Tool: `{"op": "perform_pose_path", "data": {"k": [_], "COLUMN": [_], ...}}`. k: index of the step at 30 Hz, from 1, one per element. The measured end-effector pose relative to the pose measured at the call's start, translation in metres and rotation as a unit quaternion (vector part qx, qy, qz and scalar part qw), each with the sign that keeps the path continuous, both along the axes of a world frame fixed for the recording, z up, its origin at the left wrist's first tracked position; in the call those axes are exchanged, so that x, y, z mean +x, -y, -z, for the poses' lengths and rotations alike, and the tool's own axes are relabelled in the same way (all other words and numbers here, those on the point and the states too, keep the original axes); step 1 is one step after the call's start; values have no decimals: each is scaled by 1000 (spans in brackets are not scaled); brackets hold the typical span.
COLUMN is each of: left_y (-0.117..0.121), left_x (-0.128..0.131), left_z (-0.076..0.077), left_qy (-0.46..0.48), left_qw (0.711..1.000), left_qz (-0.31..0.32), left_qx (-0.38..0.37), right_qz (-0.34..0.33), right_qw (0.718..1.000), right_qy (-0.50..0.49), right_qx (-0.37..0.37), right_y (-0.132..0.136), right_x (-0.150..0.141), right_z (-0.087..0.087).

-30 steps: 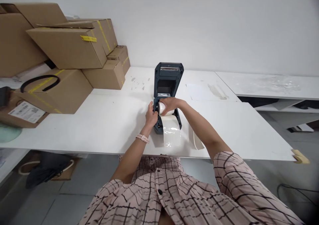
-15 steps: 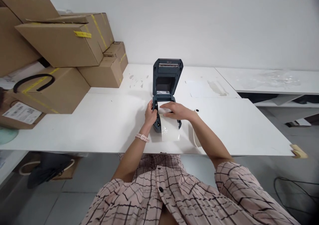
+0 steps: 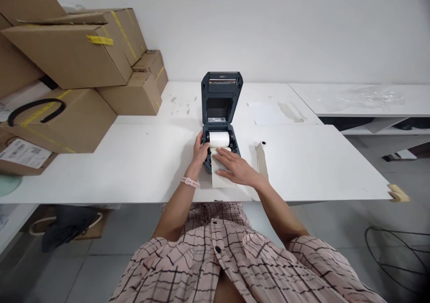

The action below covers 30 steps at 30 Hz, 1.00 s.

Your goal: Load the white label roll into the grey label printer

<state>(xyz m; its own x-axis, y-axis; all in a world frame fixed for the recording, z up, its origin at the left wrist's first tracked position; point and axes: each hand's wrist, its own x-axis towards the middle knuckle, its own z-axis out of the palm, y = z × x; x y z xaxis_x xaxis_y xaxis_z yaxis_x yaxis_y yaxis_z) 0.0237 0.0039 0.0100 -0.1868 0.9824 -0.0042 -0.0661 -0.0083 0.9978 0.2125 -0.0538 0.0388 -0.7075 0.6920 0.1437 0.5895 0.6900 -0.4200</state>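
Observation:
A dark label printer [image 3: 221,95] stands on the table with its lid tilted up and back. Inside it sits a white label roll [image 3: 219,139], and a strip of labels [image 3: 219,181] runs from it over the printer's front toward the table edge. My left hand [image 3: 200,151] grips the printer's left side, thumb on the inner rim. With fingers stretched out, my right hand [image 3: 234,165] lies flat on the strip just in front of the roll. Part of the strip is hidden under that hand. A small roll of paper [image 3: 262,157] with a loose tail lies right of the printer.
Cardboard boxes [image 3: 67,57] are stacked at the left, with a black band [image 3: 36,108] on one. A white sheet [image 3: 265,113] lies behind the small roll. Clear plastic wrap [image 3: 372,96] is on the right table. Yellowish padding [image 3: 398,193] covers the table's front right corner.
My right hand has moved from the top of the label roll forward onto the strip, uncovering the roll. The left hand stays at the printer's side. The whole view has shifted slightly.

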Motion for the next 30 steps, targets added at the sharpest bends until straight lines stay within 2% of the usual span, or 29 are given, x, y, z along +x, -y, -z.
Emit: {"op": "perform_pose_path", "data": {"k": [4,6,8,11,13,17,19,21,23,25,27,30], "left_y": [6,19,38,65,77,84,83,82,81,81,83,90], "left_x": [1,4,7,10,10,7,7,7,7,7,6,-2], "left_z": [-3,-2,0,2,0,-11,-14,-13,-9,-5,0,4], "left_qy": [-21,-36,-43,-37,-31,-27,-30,-34,-36,-31,-17,5], "left_qw": [1000,999,998,997,997,995,994,995,996,996,996,994], "left_qz": [-6,-9,0,24,44,70,65,60,59,61,74,83], "left_qx": [-5,-26,-52,-67,-62,-71,-77,-73,-65,-55,-49,-72], "right_qz": [-17,-27,12,132,165,152,135,119,111,115,135,175], "right_qw": [998,991,976,934,910,906,913,923,930,929,918,896], "right_qy": [-42,-89,-173,-325,-379,-392,-382,-361,-347,-352,-374,-408], "right_qx": [-47,-100,-128,-69,-30,-46,-57,-52,-35,-18,-5,3], "right_y": [-3,-11,-27,-71,-112,-190,-216,-228,-226,-211,-183,-128], "right_x": [7,14,22,30,30,18,13,10,10,12,13,12], "right_z": [-5,-14,-27,-50,-64,-85,-90,-91,-90,-89,-90,-85]}}
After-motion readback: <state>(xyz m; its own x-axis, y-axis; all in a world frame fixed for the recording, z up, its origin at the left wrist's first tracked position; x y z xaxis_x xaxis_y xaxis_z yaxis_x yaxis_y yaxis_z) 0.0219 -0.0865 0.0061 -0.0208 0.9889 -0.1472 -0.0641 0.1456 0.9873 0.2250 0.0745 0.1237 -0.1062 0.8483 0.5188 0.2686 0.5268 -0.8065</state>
